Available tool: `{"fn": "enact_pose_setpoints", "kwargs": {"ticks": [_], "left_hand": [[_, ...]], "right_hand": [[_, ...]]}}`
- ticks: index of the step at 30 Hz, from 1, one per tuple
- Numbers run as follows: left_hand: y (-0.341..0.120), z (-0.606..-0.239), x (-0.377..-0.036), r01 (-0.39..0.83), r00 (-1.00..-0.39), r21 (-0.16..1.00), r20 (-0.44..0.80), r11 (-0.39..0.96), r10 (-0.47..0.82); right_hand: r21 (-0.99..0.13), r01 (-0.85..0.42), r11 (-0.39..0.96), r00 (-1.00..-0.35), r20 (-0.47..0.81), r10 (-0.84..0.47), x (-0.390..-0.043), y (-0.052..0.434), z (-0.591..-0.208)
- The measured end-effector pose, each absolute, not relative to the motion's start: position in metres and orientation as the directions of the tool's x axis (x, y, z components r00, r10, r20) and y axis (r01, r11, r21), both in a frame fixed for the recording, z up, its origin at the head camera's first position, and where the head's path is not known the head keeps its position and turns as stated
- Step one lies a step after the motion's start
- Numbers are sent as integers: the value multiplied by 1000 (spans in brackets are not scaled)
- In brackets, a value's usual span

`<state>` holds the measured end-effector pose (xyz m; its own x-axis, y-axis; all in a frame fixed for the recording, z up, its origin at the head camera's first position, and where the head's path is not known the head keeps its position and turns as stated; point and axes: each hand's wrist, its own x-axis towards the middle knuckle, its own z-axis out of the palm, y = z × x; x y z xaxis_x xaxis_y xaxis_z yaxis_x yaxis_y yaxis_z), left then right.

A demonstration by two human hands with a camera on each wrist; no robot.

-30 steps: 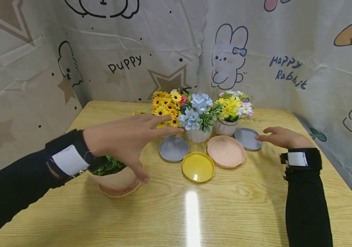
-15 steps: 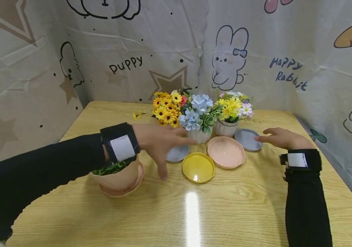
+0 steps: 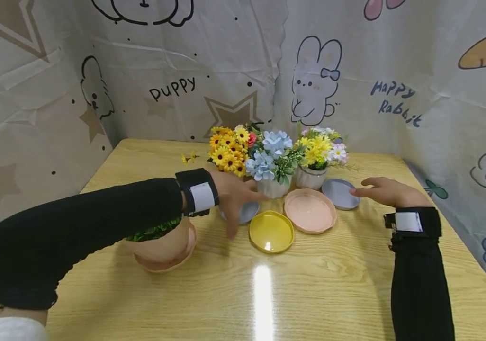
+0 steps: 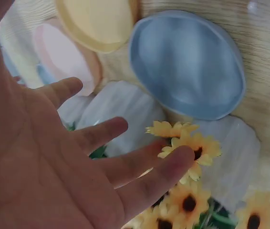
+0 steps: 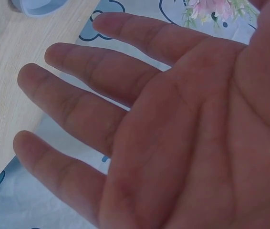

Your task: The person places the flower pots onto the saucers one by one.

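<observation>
My left hand (image 3: 238, 198) is open, fingers spread, above the grey-blue saucer (image 3: 248, 211) and just in front of the sunflower pot (image 3: 227, 152). In the left wrist view the straight fingers (image 4: 125, 167) brush the sunflowers (image 4: 188, 145), with the grey-blue saucer (image 4: 187, 62) below them. My right hand (image 3: 378, 190) lies open on the table, fingertips at the edge of a second blue saucer (image 3: 339, 193). The right wrist view shows the fingers (image 5: 87, 76) straight and empty. A yellow saucer (image 3: 271, 231) and a pink saucer (image 3: 310, 210) lie between the hands.
A pink pot with a green plant (image 3: 162, 240) stands on its saucer under my left forearm. White pots hold blue flowers (image 3: 270, 158) and mixed yellow and pink flowers (image 3: 321, 149). A cartoon cloth backdrop (image 3: 183, 71) rises behind and beside the wooden table (image 3: 311, 293).
My left hand has moved right and forward, from over the pink pot to over the grey-blue saucer by the sunflowers. The right hand has stayed put.
</observation>
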<state>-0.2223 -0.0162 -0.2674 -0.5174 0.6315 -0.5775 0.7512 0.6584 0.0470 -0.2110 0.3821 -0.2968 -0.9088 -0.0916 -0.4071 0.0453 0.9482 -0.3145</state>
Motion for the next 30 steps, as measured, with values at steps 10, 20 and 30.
{"fn": "enact_pose_setpoints", "kwargs": {"ticks": [10, 20, 30], "left_hand": [[-9, -288, -227, 737, -572, -78, -602, 671, 557], [-11, -308, -222, 740, -612, -187, -585, 646, 532], [-17, -313, -219, 740, -592, -34, -506, 671, 627]], "right_hand": [[-305, 27, 952, -909, -405, -104, -209, 380, -299], [-334, 7, 943, -905, -403, -136, -210, 368, -306], [-349, 20, 937, -897, -421, -138, -206, 373, -306]]}}
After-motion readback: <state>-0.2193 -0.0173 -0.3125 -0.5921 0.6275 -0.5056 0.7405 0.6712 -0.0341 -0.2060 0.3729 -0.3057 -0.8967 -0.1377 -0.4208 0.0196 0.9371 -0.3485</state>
